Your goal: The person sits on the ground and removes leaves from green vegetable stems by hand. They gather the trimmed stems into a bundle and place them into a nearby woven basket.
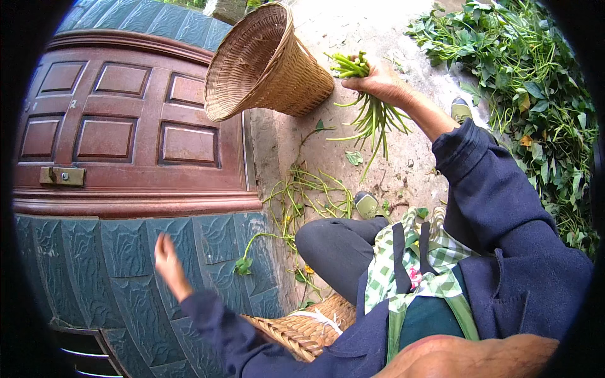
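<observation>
My right hand (385,82) grips a bunch of green leaf stalks (373,120). Their thick ends stick out above the fist and the thin ends hang below it. Just left of this hand a tall woven wicker basket (302,80) leans over, its wide mouth facing left; what lies deep inside is hard to see. My left hand (169,267), a little blurred, is held out to the left before the blue tiled wall (132,245), with nothing in it. Bare green vines (316,189) lie tangled on the ground between wall and knee.
A large heap of leafy green vines (534,94) covers the right side. Beside my left sleeve sits a second woven basket (326,321) with white cord. The brown panelled door (108,137) bounds the left. Loose leaves and bits litter the concrete floor (378,175) near my shoes.
</observation>
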`<move>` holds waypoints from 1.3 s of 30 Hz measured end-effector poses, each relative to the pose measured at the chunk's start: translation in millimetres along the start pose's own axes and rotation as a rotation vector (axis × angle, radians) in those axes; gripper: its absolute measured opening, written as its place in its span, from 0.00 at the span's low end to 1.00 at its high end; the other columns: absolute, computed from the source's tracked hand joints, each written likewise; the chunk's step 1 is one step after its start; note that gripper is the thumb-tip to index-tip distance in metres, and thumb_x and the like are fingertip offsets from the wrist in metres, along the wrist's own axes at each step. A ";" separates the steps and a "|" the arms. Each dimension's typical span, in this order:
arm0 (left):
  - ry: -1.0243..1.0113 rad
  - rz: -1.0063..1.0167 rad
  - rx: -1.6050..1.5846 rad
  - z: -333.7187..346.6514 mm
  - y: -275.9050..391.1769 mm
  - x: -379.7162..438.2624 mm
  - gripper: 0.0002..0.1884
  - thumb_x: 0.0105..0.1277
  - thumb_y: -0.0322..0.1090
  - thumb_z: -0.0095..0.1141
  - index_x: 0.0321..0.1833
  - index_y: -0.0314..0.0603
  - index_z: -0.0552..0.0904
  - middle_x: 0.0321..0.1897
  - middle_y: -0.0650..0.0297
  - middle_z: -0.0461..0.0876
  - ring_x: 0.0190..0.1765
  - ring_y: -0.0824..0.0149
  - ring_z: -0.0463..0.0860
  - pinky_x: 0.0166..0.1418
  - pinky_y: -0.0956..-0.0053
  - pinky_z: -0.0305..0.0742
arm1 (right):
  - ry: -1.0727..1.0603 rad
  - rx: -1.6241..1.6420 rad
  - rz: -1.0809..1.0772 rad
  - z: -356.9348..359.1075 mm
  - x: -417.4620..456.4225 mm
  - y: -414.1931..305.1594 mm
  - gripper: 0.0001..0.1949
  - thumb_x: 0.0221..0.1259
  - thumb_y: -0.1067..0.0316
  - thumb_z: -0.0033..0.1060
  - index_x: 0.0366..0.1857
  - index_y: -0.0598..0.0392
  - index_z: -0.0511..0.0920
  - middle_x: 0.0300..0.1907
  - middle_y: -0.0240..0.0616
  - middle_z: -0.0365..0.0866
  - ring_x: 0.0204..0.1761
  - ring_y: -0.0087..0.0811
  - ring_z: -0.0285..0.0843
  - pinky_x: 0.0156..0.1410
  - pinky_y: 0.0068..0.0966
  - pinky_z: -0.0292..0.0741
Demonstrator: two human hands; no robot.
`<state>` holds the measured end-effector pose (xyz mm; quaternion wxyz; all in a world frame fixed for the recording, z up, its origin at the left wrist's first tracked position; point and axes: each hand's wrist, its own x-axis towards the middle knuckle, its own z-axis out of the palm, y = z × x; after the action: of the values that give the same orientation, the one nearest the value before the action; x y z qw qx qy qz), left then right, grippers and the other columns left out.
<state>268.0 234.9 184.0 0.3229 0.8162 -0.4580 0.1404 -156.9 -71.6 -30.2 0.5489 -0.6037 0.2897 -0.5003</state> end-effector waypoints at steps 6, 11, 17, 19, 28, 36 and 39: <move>-0.713 0.398 -0.405 266.1 189.2 -39.6 0.36 0.62 0.52 0.58 0.67 0.37 0.66 0.70 0.50 0.59 0.71 0.58 0.59 0.72 0.63 0.55 | 0.001 0.244 -0.056 22.9 -4.9 6.0 0.19 0.53 0.64 0.68 0.49 0.54 0.76 0.39 0.27 0.78 0.42 0.19 0.72 0.51 0.20 0.70; -1.156 -0.041 -1.236 341.7 232.6 -93.8 0.37 0.58 0.39 0.66 0.66 0.38 0.60 0.56 0.60 0.73 0.58 0.67 0.72 0.61 0.74 0.67 | -0.006 0.515 0.097 34.9 -9.0 -6.9 0.17 0.50 0.69 0.71 0.45 0.55 0.77 0.37 0.27 0.78 0.40 0.18 0.74 0.48 0.20 0.73; -1.341 -0.138 -1.243 338.2 235.2 -94.9 0.28 0.60 0.31 0.62 0.61 0.31 0.66 0.51 0.60 0.76 0.52 0.67 0.77 0.57 0.73 0.72 | -0.040 0.492 0.187 31.0 -10.0 -9.2 0.20 0.48 0.69 0.71 0.47 0.56 0.76 0.39 0.28 0.78 0.42 0.20 0.73 0.53 0.21 0.72; -1.425 -0.178 -1.290 339.6 239.6 -93.8 0.24 0.60 0.29 0.61 0.58 0.31 0.70 0.47 0.60 0.78 0.48 0.67 0.79 0.54 0.73 0.74 | -0.058 0.448 0.241 23.3 -8.4 -9.3 0.20 0.48 0.67 0.71 0.47 0.56 0.76 0.40 0.28 0.78 0.42 0.20 0.72 0.52 0.20 0.71; -1.232 -0.230 -1.248 330.7 231.3 -107.7 0.23 0.57 0.31 0.63 0.56 0.36 0.72 0.42 0.64 0.78 0.44 0.72 0.78 0.50 0.77 0.73 | -0.026 0.278 0.188 35.4 -10.3 1.0 0.22 0.52 0.64 0.67 0.52 0.59 0.75 0.41 0.30 0.78 0.42 0.21 0.73 0.51 0.20 0.71; -1.429 -0.385 -1.612 329.2 209.3 -94.3 0.44 0.57 0.67 0.52 0.64 0.33 0.66 0.57 0.55 0.73 0.58 0.60 0.75 0.63 0.64 0.71 | -0.216 0.370 0.212 31.2 -10.6 -2.9 0.21 0.51 0.63 0.68 0.49 0.58 0.76 0.42 0.31 0.79 0.43 0.21 0.74 0.52 0.20 0.72; -1.381 -0.241 -1.559 333.9 210.8 -104.0 0.42 0.57 0.63 0.56 0.63 0.35 0.66 0.53 0.55 0.76 0.54 0.61 0.77 0.58 0.67 0.74 | -0.315 0.368 0.226 30.4 -14.3 -7.0 0.21 0.51 0.62 0.68 0.49 0.57 0.76 0.41 0.29 0.79 0.43 0.20 0.73 0.51 0.19 0.71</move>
<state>12.8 5.9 -37.7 0.4395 0.3249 -0.4220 -0.7233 -135.0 -45.8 -24.5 0.7401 -0.5280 0.1703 -0.3800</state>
